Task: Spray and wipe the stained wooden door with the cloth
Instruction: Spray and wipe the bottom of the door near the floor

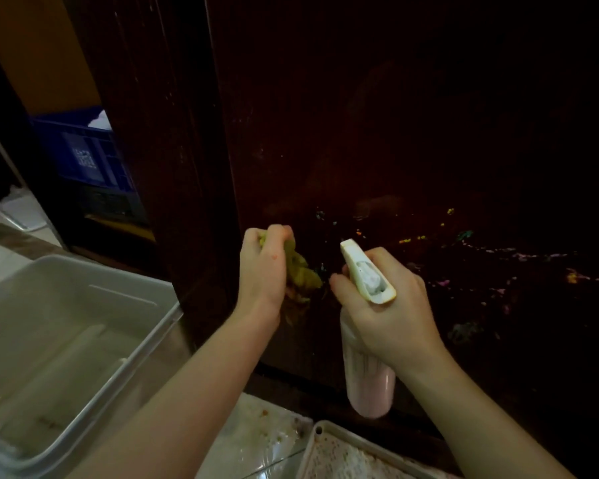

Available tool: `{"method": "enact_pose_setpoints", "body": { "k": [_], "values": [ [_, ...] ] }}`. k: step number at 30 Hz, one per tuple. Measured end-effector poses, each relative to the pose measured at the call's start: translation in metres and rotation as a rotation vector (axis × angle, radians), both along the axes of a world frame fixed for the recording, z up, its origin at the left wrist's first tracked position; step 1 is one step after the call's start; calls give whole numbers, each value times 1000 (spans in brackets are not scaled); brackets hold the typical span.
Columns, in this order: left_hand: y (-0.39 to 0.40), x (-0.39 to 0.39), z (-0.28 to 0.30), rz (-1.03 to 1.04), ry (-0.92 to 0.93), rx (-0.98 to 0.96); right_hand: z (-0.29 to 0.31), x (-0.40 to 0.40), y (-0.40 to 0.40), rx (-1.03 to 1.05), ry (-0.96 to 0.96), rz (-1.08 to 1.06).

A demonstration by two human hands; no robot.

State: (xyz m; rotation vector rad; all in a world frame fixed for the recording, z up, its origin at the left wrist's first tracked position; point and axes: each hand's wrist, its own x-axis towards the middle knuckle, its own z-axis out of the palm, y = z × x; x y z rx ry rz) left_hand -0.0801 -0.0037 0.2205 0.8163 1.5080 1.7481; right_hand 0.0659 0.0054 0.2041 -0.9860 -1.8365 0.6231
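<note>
Door [395,133] dim, cloth [300,271] bunched, bottle [367,375] blurred

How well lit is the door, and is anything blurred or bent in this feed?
Head view: the door is very dark, its coloured stains barely visible; the spray bottle bottom is motion-blurred; the grey bin edges bow from wide-angle distortion; both hands are clearly lit.

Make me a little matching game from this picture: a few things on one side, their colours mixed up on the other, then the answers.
Things:
1. cloth in the left hand
2. spray bottle in the right hand
3. crate behind the door
4. tub at lower left

Colours:
A. blue
B. pale grey
C. yellow-green
D. pinkish with a cream head

Pairs: 1-C, 2-D, 3-A, 4-B
</note>
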Motion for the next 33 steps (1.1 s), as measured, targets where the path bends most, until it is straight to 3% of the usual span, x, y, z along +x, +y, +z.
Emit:
{"method": "enact_pose_setpoints", "body": {
  "k": [6,11,21,25,30,33],
  "values": [
    [-2,6,-6,18,-11,56,0,12,1,-6,47,-67],
    [-1,4,-13,207,168,158,-4,17,3,-105,-39,65],
    [11,-16,-11,419,395,159,-6,15,2,-44,66,-80],
    [20,-21,-8,577,632,129,-8,13,3,-85,17,-1],
    [28,-6,-1,442,746,411,-12,10,0,-10,28,-95],
    [32,12,-13,392,893,463,-13,10,0,-8,32,-155]
  ]
}}
